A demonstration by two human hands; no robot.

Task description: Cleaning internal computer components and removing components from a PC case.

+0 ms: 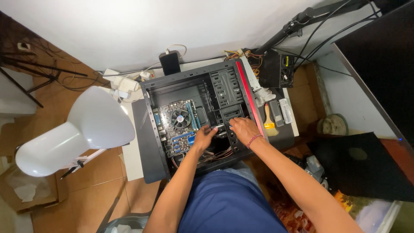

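**Both hands working inside the open computer case**

At the left of the frame a large white lamp shade point(82, 129) is leaning over the tiled floor point(86, 194), with a cardboard box point(26, 192) sitting at the lower left. Just right of the shade, the white counter point(131, 159) is carrying the black computer case point(194, 121), which is lying on its side with its panel off, near the middle of the frame. Inside it, toward the left, the motherboard point(179, 127) is showing with its round cooler fan point(180, 118).

I am reaching my left hand point(203, 137) into the case just right of the motherboard, fingers curled down onto the metal drive bay point(226, 116); whether it is gripping anything, I cannot tell. A bundle of wires point(215, 154) is lying just below that hand, at the case's lower edge.

I am resting my right hand point(243, 129), with a red band on the wrist, just beside the left one on the same drive bay, fingers bent and pressing down; I cannot tell if it is holding a part either.

Right of the case's red edge a small brush point(268, 118) is lying on the counter. Above it, in the upper right, a black power supply point(276, 69) is sitting with coloured cables. A dark monitor point(379, 64) is filling the far right.
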